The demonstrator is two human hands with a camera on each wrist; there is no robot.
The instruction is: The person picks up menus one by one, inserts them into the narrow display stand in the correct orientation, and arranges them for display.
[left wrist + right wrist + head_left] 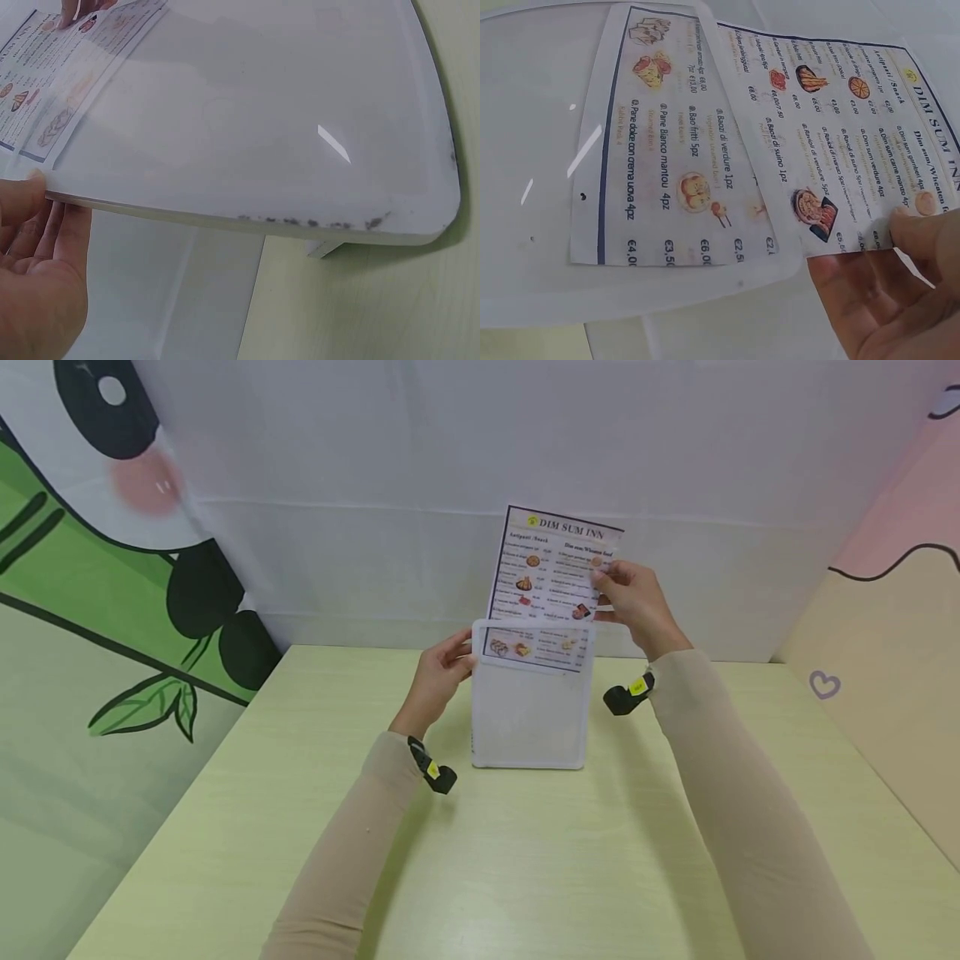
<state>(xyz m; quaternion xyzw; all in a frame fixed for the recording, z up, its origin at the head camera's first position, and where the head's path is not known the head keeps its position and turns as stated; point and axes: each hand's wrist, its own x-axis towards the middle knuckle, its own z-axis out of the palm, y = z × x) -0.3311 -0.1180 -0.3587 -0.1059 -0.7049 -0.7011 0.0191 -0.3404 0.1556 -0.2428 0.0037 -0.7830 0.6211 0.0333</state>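
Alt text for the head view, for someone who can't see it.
A right hand pinches a white printed DIM SUM INN menu, its lower part behind the clear front of a white rectangular holder; the left hand grips the holder's left edge, at a pale yellow-green table.

Soft, even, moderately bright light fills the head view, with a pale sheen at the near edge of the pale yellow-green wood-grain table [480, 843]. The beige left sleeve [337, 860] and beige right sleeve [757, 827] throw faint, blurred-edged shadows inward across it; the smooth white fabric backdrop [450, 452] looks greyish. On the white printed paper menu [543, 564] the heading reads clearly there, but the small print is soft. The left wrist view is hazy, with one hard white glare streak on the glossy white rectangular board [528, 718], whose edges bow. The right wrist view shows slanting bright streaks, curved board edges and mostly legible print, some pale lettering washed out.
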